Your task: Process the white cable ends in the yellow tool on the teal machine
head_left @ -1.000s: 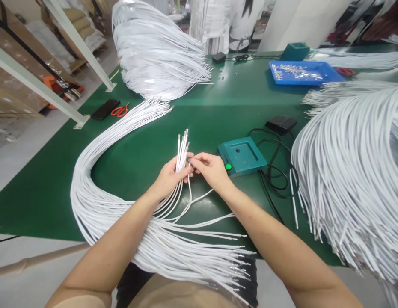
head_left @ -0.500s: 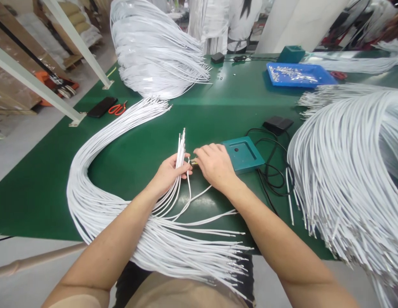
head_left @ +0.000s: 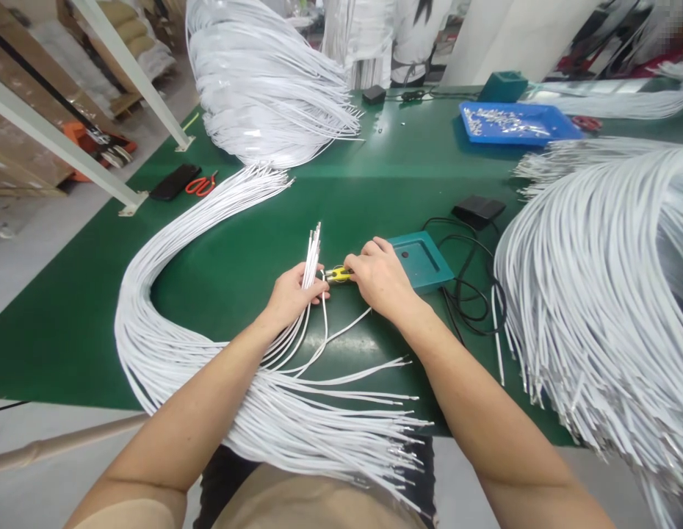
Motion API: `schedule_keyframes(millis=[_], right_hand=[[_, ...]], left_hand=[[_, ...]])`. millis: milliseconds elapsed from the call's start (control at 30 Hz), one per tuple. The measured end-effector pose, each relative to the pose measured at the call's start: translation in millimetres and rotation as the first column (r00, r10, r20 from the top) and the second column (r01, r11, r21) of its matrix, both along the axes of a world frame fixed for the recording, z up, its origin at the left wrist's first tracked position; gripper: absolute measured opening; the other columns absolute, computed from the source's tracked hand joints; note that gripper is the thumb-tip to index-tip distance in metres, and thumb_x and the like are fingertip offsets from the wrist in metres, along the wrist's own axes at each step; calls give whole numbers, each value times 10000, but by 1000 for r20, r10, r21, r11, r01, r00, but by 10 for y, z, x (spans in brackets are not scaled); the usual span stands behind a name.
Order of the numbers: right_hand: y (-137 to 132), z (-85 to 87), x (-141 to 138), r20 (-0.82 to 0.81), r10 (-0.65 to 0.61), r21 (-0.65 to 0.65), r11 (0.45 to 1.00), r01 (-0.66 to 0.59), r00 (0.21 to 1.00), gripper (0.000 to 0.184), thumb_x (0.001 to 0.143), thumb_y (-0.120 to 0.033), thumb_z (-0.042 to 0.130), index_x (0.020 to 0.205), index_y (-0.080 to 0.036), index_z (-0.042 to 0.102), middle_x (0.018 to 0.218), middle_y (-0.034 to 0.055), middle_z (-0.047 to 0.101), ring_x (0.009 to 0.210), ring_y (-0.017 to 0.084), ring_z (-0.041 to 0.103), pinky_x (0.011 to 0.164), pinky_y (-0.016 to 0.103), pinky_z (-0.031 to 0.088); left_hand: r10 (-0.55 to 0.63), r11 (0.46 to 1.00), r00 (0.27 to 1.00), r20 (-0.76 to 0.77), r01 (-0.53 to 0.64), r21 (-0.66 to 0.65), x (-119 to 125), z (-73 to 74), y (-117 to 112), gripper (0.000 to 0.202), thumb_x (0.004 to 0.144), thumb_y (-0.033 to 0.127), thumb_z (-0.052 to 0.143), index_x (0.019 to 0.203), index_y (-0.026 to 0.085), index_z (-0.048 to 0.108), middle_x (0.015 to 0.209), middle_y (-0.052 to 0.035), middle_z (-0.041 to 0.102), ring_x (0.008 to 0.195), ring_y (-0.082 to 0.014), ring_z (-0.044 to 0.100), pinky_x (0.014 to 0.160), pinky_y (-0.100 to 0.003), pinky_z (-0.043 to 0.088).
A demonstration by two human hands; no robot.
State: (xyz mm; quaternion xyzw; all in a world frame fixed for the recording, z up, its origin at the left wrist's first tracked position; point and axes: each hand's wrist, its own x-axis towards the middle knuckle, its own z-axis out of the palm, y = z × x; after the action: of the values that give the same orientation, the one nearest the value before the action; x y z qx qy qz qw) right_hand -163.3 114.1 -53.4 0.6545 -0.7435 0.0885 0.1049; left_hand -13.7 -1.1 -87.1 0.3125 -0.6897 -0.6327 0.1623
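Observation:
My left hand (head_left: 294, 294) is closed around several white cables (head_left: 312, 257), whose tips stand up above the fingers. Yellow-handled pliers (head_left: 339, 274) are gripped in my right hand (head_left: 381, 278), their jaws pointing left at a single cable end by my left thumb. Whether the jaws touch that end is too small to tell. From my left hand the cables run down into a big bundle of white cables (head_left: 324, 422), which curves away across the table's left side. Behind my right hand lies a teal tray (head_left: 429, 264), partly covered by it.
On the green table (head_left: 363, 198) a large cable coil (head_left: 269, 81) stands at the back; another cable heap (head_left: 595, 279) fills the right. A blue tray (head_left: 518, 125) holds small metal parts. Red-handled scissors (head_left: 201, 184), a black phone-like object (head_left: 175, 182) and black cords (head_left: 468, 308) lie around.
My right hand has drawn back a little to the right, so more of the yellow pliers shows. My left hand stays nearly in place with the cables.

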Motion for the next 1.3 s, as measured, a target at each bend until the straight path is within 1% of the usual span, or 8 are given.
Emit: schedule_keyframes(millis=[267,500,667,833,967,1133,1233,1300], right_hand=[[-4,4,13,-16,-11,32,999,12,1000,157,842,-156,484,849,-166,640,680,63,646,813,208,489,997,402,237],[92,-14,-111,-30,-354,-150,926,346,935,398,882,-327,476,1214,-114,534,1323,193,476,1251,341,326,1020,604,110],[83,-6,-123,1,-344,-145,929,341,939,402,870,-305,504,1222,-114,527,1333,198,459,1262,348,320,1012,593,152],[35,178,296,221,129,-132,986,-102,967,232,900,-256,450,994,-162,640,994,109,653,928,205,531,839,349,380],[11,122,723,214,478,9,871,-491,852,224,867,-228,491,745,-160,667,785,72,671,826,185,548,805,327,380],[77,45,895,377,269,306,867,-394,886,205,801,-277,568,693,-145,681,655,72,663,633,172,578,617,293,378],[120,137,796,653,135,357,813,-460,745,156,744,-316,627,692,-178,678,612,17,647,536,123,545,506,232,337],[108,191,673,776,40,284,869,-405,629,180,764,-287,593,629,-175,637,556,-9,612,484,94,516,487,211,339]], left_hand=[[4,999,999,44,-2,-46,-13,-83,-10,440,660,275,703,1067,141,605,736,-36,690,642,-167,673,573,-253,537],[-12,1000,999,30,12,4,-11,-33,11,477,657,286,712,1085,108,597,743,-49,688,641,-157,661,579,-247,522],[-9,1000,1000,22,9,0,22,21,-29,475,646,286,722,1074,114,608,720,-43,686,627,-146,637,590,-242,495],[-26,1000,1000,-8,26,-14,79,57,-111,447,648,318,726,1041,131,623,757,-20,666,670,-133,607,620,-231,464],[-31,998,999,-31,33,54,118,56,-135,312,640,328,742,877,153,638,686,21,614,624,-98,555,622,-214,438],[19,956,995,-95,9,292,118,120,-120,358,653,334,738,961,165,666,851,-24,648,752,-110,584,695,-219,453],[-2,945,996,-85,30,326,108,141,-110,382,652,322,740,990,157,677,784,-17,640,706,-101,567,675,-210,442],[-15,952,996,-93,43,304,98,133,-95,396,643,313,748,997,153,672,745,-7,635,671,-98,556,660,-214,434]])
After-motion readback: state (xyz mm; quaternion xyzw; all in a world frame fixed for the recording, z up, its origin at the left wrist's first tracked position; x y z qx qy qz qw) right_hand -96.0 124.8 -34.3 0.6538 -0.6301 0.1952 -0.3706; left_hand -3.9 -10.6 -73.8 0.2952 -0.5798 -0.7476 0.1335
